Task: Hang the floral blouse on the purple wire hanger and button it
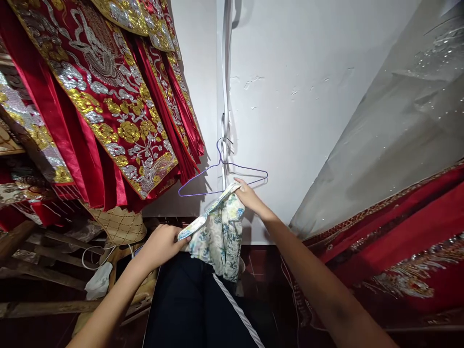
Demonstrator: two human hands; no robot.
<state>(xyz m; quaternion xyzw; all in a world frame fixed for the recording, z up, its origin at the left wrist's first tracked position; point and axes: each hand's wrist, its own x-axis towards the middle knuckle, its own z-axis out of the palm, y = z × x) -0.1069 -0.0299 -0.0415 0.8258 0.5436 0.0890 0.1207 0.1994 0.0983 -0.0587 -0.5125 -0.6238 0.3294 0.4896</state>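
A small floral garment (pixel 222 234), pale with blue and green print, hangs between my two hands in front of a white wall. My left hand (pixel 162 245) is closed on its lower left edge. My right hand (pixel 247 195) pinches its upper corner, right under a purple wire hanger (pixel 232 175). The hanger hangs bare from a white cord (pixel 226 72) running down the wall. A white strap (pixel 237 309) trails down from the garment over dark cloth.
Red embroidered robes with gold and silver sequins (pixel 105 96) hang at the upper left. A grey sheer cover over a red garment (pixel 395 159) fills the right. A woven hat (pixel 119 224) and wooden slats (pixel 39 270) lie at lower left.
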